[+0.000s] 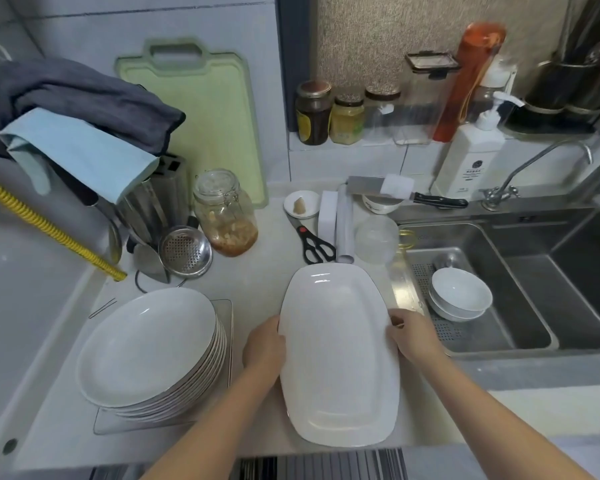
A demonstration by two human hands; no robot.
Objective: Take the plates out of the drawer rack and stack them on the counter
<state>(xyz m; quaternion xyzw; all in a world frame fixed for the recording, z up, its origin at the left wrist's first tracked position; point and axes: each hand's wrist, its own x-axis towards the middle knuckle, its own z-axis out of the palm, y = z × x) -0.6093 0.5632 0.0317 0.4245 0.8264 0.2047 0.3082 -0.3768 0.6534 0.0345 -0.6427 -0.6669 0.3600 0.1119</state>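
Both hands [336,341] gripping rectangular plate's [340,358] sides

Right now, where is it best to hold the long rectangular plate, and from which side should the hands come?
Hold the rectangular plate at its two long edges, near the middle, one hand from each side. It is long and wide, so a grip there keeps it balanced and level. The left hand and right hand already hold it this way, thumbs on the rim.

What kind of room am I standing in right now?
Most likely a home kitchen: a steel sink with a faucet, a green cutting board leaning on the wall, and a stack of round plates on the counter.
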